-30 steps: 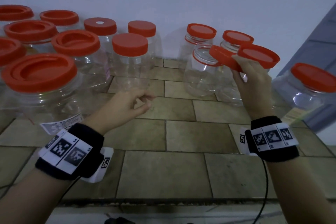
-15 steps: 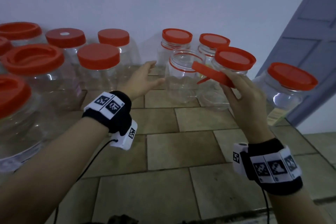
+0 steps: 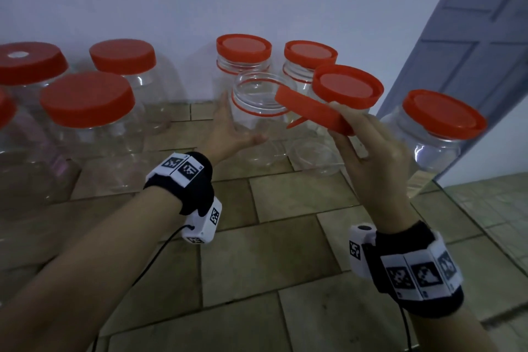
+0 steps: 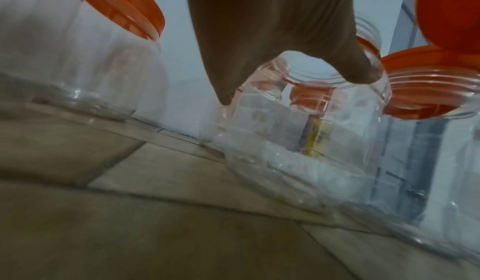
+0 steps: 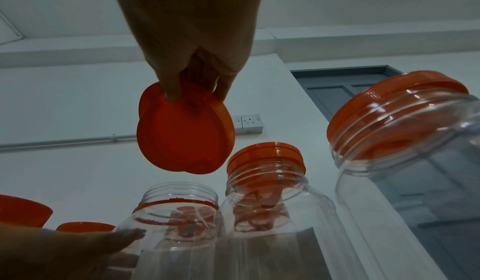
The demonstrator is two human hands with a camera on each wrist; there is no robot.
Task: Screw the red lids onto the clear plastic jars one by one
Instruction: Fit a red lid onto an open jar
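Observation:
An open clear jar point(image 3: 258, 106) with a red ring at its neck stands on the tiles, among capped jars. My left hand point(image 3: 237, 123) reaches round its left side with fingers spread and fairly straight; in the right wrist view its fingertips point(image 5: 127, 236) lie against the jar's wall point(image 5: 179, 212). From the left wrist the hand point(image 4: 293, 83) straddles the jar's neck point(image 4: 311, 132). My right hand point(image 3: 343, 120) pinches a loose red lid point(image 3: 311, 114) by its rim, tilted, just right of and above the jar's mouth. The right wrist view shows the lid's underside point(image 5: 182, 132).
A capped jar point(image 3: 347, 88) stands right behind the lid, and another point(image 3: 444, 123) sits further right against a grey-blue door point(image 3: 471, 37). More capped jars point(image 3: 87, 100) crowd the left side along the white wall. Brown tiles point(image 3: 271, 237) lie in front.
My left hand has moved forward from the tiles to the open jar. My right hand has tipped the lid and brought it nearer the jar's mouth. The head view has swung right.

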